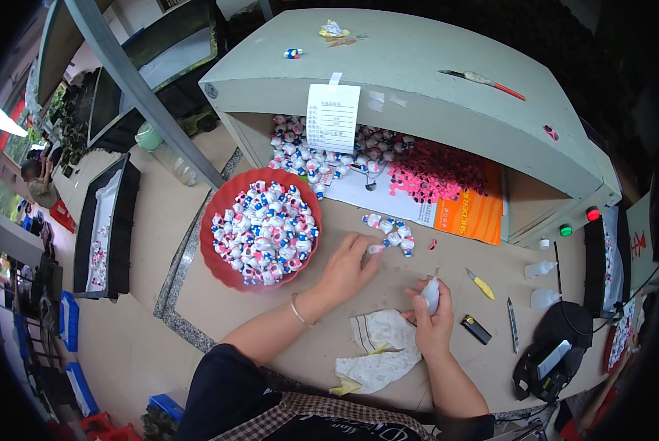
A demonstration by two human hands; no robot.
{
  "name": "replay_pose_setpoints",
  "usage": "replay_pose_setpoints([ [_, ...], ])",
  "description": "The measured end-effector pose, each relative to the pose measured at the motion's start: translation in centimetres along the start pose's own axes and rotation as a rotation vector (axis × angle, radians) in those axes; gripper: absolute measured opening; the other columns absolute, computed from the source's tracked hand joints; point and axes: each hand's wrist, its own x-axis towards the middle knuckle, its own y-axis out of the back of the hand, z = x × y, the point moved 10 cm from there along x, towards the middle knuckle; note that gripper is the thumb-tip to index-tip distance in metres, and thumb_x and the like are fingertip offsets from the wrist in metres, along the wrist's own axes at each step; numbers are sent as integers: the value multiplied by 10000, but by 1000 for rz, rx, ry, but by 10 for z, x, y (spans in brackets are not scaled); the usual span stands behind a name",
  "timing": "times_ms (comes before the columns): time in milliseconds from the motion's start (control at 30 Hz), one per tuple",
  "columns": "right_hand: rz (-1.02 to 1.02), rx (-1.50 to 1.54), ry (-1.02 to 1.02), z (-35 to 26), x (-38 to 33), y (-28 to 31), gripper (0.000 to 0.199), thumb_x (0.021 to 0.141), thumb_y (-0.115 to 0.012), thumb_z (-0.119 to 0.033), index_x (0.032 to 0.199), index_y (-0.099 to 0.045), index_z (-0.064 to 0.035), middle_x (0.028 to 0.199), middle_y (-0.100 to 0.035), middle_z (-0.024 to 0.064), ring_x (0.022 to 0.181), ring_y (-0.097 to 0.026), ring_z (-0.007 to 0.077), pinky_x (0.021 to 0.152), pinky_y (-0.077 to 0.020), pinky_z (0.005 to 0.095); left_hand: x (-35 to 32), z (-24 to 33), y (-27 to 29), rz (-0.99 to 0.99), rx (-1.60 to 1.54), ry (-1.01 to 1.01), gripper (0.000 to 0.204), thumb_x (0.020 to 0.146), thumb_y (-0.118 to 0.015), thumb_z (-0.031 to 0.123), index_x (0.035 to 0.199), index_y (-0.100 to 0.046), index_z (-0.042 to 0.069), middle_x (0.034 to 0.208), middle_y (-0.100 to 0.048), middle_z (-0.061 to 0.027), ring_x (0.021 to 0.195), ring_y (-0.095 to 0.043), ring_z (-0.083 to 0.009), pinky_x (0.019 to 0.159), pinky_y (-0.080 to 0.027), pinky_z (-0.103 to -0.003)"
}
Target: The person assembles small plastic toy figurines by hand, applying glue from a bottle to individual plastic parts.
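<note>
My left hand (349,266) has its fingers closed at the near edge of a small group of white, blue and pink figurines (393,234). Between its fingertips shows a bit of a white and pink figurine (376,249), mostly hidden. In my right hand (434,323) is a small white squeeze bottle (431,295), held upright with its thin needle tip upward. A small pink and black piece (432,244) lies on the table just beyond that tip. Left of my left hand stands a red scalloped bowl (206,239) heaped with similar figurines.
A grey shelf (418,95) holds figurines (293,151) and a pile of pink pieces (432,176). On the table lie a white cloth (388,353), yellow knife (481,284), black lighter (476,329), slim cutter (513,325), bottles (541,269) and a black bag (565,331).
</note>
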Motion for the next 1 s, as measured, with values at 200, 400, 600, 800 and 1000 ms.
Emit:
replay_pose_setpoints([
  [200, -115, 7, -59, -4, -1, -3, 315, 843, -486, -45, 1122, -357, 22, 917, -543, 109, 733, -594, 154, 543, -510, 228, -91, -12, -49, -477, -1121, 681, 240, 866, -511, 192, 1072, -501, 69, 949, -542, -25, 772, -545, -90, 626, -449, -224],
  [400, -199, 134, -148, -24, 0, 10, 247, 853, -465, -58, 1063, -358, 16, 839, -542, 124, 608, -568, 135, 482, -483, 230, -107, -19, -60, -315, -1389, 824, 290, 888, -456, 126, 1172, -441, 66, 1052, -513, -30, 897, -553, -134, 750, -466, -244],
  [600, -375, 109, -131, -29, -18, -7, 258, 827, -486, -11, 1027, -323, 0, 851, -532, 131, 647, -568, 137, 485, -481, 233, -100, -18, -56, -338, -1359, 747, 374, 878, -443, 61, 1247, -385, 78, 1114, -503, -55, 981, -538, -167, 831, -449, -263],
  [800, -230, 131, 82, -14, -14, -5, 179, 829, -503, -39, 966, -402, 16, 921, -442, 123, 630, -547, 137, 482, -478, 232, -100, -18, -55, -317, -1395, 802, 365, 871, -453, 57, 1233, -414, 85, 1152, -506, -73, 981, -543, -165, 813, -455, -260],
  [1000, -177, -82, 349, -26, -19, -1, 170, 841, -491, -64, 956, -408, 29, 907, -377, 120, 552, -521, 126, 458, -444, 220, -101, -21, -57, -277, -1449, 851, 347, 872, -456, 71, 1218, -433, 87, 1140, -522, -93, 964, -553, -164, 787, -465, -255],
])
